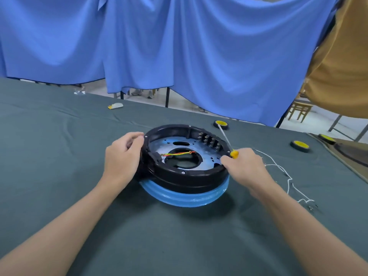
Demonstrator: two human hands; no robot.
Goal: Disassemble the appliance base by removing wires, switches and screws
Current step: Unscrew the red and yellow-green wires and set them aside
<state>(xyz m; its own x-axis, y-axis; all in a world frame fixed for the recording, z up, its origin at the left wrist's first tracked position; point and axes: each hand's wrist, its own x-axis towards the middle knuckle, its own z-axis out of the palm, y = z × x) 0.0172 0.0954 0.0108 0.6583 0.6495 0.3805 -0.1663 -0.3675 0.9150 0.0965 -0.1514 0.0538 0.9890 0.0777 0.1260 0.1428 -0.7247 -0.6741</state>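
Hanging at the back, blue curtains closed off the room; floor and a wooden stool showed under their hem. The dark green surface stretched wide to the left, its far edge just beyond the appliance base, which sat mid-surface. The left hand curled its grip round the base's left rim. The right hand held a yellow-handled screwdriver in its grip at the right rim. A white wire lay loose to the right, near two yellow tape rolls.
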